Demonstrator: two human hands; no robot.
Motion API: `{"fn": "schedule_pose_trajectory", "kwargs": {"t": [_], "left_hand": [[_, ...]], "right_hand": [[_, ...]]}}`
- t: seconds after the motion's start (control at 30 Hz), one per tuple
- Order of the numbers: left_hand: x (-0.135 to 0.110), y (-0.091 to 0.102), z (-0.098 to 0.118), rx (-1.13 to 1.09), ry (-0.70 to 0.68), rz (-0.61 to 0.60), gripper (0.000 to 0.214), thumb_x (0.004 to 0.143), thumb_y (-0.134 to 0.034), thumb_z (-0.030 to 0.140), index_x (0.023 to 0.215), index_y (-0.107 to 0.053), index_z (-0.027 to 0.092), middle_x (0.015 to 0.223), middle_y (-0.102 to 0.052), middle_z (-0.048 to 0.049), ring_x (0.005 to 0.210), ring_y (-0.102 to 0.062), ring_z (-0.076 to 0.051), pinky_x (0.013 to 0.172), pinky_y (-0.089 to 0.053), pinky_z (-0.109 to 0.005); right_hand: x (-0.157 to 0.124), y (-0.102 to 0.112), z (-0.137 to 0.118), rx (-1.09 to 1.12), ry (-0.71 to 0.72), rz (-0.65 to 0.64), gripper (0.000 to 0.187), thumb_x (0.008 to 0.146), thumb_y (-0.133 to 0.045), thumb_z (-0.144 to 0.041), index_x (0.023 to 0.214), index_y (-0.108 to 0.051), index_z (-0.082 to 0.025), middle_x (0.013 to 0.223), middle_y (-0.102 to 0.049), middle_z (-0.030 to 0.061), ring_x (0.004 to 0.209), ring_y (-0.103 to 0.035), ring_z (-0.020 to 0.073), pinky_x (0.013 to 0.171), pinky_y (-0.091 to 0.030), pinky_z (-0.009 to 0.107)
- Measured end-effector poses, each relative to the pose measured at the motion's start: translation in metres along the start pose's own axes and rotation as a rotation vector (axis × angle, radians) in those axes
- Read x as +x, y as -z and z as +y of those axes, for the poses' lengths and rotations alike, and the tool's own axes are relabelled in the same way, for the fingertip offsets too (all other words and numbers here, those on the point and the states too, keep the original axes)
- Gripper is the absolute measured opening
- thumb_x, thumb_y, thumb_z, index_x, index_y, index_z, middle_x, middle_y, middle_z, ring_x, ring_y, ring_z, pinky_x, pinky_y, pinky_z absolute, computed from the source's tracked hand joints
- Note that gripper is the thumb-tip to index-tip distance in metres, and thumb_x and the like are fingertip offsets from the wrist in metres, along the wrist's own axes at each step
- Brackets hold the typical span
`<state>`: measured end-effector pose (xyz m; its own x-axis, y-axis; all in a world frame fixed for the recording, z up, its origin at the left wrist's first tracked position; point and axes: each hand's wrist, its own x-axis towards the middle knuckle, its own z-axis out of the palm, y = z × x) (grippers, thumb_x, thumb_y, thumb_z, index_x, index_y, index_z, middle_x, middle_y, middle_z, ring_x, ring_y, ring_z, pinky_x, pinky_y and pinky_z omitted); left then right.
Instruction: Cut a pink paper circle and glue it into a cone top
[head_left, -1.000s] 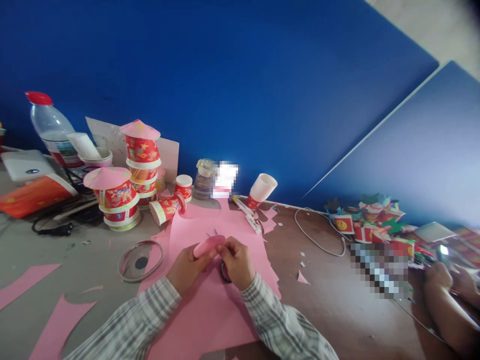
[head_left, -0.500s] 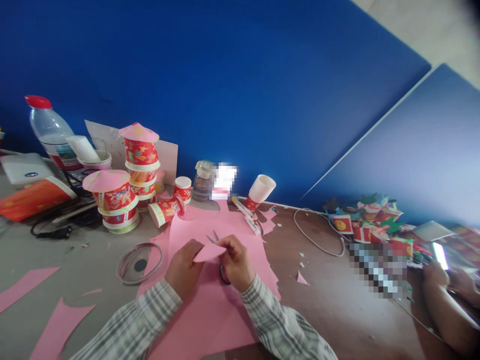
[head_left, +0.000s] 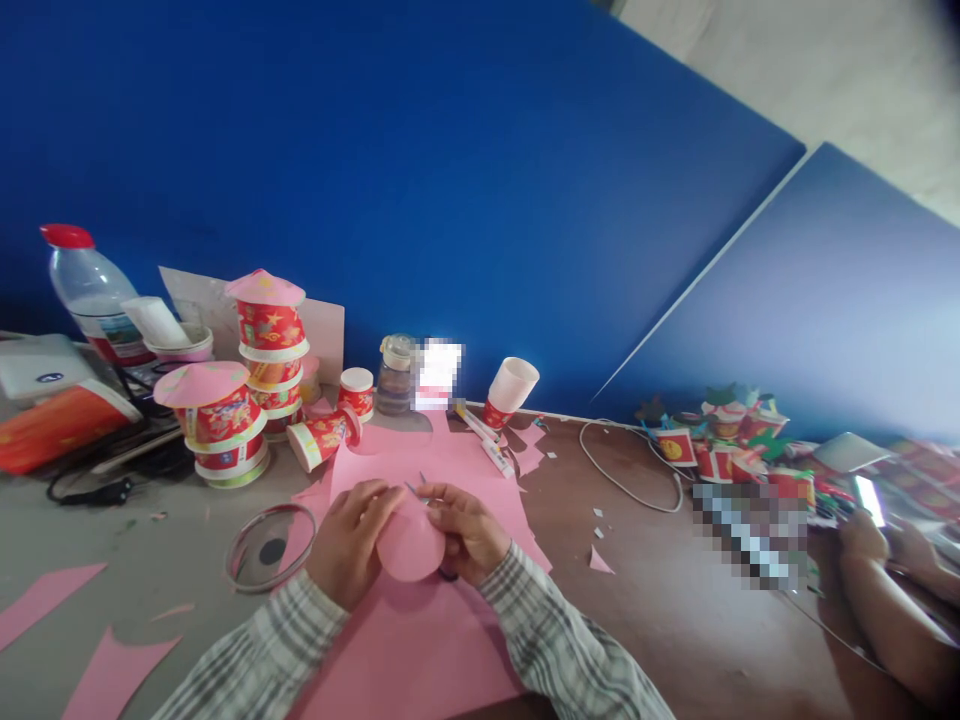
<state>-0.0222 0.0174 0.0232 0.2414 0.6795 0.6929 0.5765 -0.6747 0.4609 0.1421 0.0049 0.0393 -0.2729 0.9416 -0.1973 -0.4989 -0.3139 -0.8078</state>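
Observation:
My left hand (head_left: 349, 540) grips the left edge of a round pink paper disc (head_left: 411, 540), which faces me. My right hand (head_left: 469, 532) is closed on small scissors (head_left: 420, 487), whose blades point up and left over the disc's top edge; a dark handle loop shows under my palm. Both hands hover above a large pink paper sheet (head_left: 405, 640) on the table.
Stacked red paper cups (head_left: 270, 345) with pink cone tops, a tipped cup (head_left: 321, 440), a water bottle (head_left: 86, 290), a glass lid (head_left: 270, 545), a jar (head_left: 394, 375) and pens (head_left: 487, 440) stand behind. Another person's arms (head_left: 892, 590) with a phone rest at right by more cup crafts (head_left: 720, 440).
The pink disc has turned from edge-on to flat towards me and dropped lower between my hands. The view has tilted slightly, shifting everything down and left.

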Motion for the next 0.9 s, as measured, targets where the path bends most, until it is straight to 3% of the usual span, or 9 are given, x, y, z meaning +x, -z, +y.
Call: {"fn": "schedule_pose_trajectory", "kwargs": {"t": [0.1,0.2,0.27,0.33,0.5,0.67,0.8,0.9], "left_hand": [[0.001,-0.005,0.0,-0.307,0.39,0.044,0.029,0.071,-0.037,0.032,0.094,-0.051,0.022,0.08,-0.058,-0.005,0.073,-0.054,-0.02,0.063,-0.045,-0.034],[0.003,-0.009,-0.001,-0.708,0.772,-0.056,0.039,0.062,-0.044,0.049,0.088,-0.054,0.022,0.062,-0.058,0.0005,0.047,-0.05,-0.014,0.04,-0.042,-0.027],[0.005,-0.01,0.0,-0.932,0.965,-0.148,0.046,0.051,-0.056,0.052,0.085,-0.056,0.021,0.053,-0.055,0.0034,0.037,-0.045,-0.011,0.032,-0.036,-0.023],[0.006,-0.012,0.0,-1.041,1.07,-0.158,0.05,0.04,-0.067,0.046,0.082,-0.057,0.02,0.048,-0.053,0.0057,0.037,-0.043,-0.01,0.031,-0.033,-0.02],[0.005,-0.016,-0.002,-1.063,1.102,0.021,0.057,0.036,-0.069,0.043,0.087,-0.054,0.023,0.043,-0.047,0.0098,0.036,-0.041,-0.007,0.032,-0.031,-0.017],[0.005,-0.018,-0.001,-1.071,1.128,0.121,0.06,0.034,-0.068,0.043,0.089,-0.054,0.023,0.05,-0.054,0.0064,0.041,-0.048,-0.011,0.034,-0.037,-0.021],[0.006,-0.016,0.002,-1.057,1.13,0.141,0.056,0.032,-0.068,0.044,0.083,-0.056,0.022,0.047,-0.053,0.0069,0.037,-0.046,-0.01,0.03,-0.032,-0.019],[0.008,-0.015,0.003,-1.04,1.094,0.086,0.054,0.033,-0.069,0.042,0.081,-0.056,0.022,0.036,-0.046,0.01,0.027,-0.034,-0.007,0.024,-0.022,-0.018]], "right_hand": [[0.002,0.004,0.0,0.003,0.011,-0.006,0.038,0.051,-0.079,-0.022,0.084,-0.062,-0.016,0.047,-0.049,-0.0104,0.026,-0.028,0.0005,0.024,-0.023,0.01],[0.005,0.007,-0.001,0.003,0.026,-0.015,0.04,0.051,-0.08,-0.023,0.086,-0.061,-0.017,0.048,-0.051,-0.0103,0.026,-0.03,0.001,0.024,-0.023,0.01],[0.007,0.009,-0.002,0.003,0.021,-0.023,0.042,0.049,-0.081,-0.022,0.086,-0.061,-0.016,0.048,-0.051,-0.0098,0.027,-0.032,0.0015,0.025,-0.023,0.01],[0.008,0.011,-0.003,0.006,0.014,-0.024,0.042,0.049,-0.081,-0.024,0.086,-0.061,-0.015,0.047,-0.05,-0.0097,0.028,-0.032,0.0018,0.026,-0.023,0.01],[0.011,0.015,-0.001,0.038,0.007,-0.005,0.042,0.054,-0.077,-0.037,0.087,-0.059,-0.019,0.047,-0.05,-0.0096,0.029,-0.031,0.0024,0.029,-0.024,0.012],[0.013,0.013,0.007,0.042,-0.002,0.023,0.046,0.045,-0.081,-0.02,0.086,-0.059,-0.021,0.056,-0.055,-0.0084,0.028,-0.031,0.0011,0.027,-0.021,0.011],[0.014,0.014,0.005,0.042,0.016,0.041,0.043,0.046,-0.08,-0.02,0.084,-0.06,-0.02,0.052,-0.051,-0.0099,0.028,-0.03,0.0012,0.027,-0.021,0.011],[0.017,0.019,0.001,0.035,0.053,0.066,0.043,0.045,-0.079,-0.02,0.084,-0.06,-0.02,0.049,-0.051,-0.0105,0.027,-0.028,0.0012,0.026,-0.021,0.011]]}}
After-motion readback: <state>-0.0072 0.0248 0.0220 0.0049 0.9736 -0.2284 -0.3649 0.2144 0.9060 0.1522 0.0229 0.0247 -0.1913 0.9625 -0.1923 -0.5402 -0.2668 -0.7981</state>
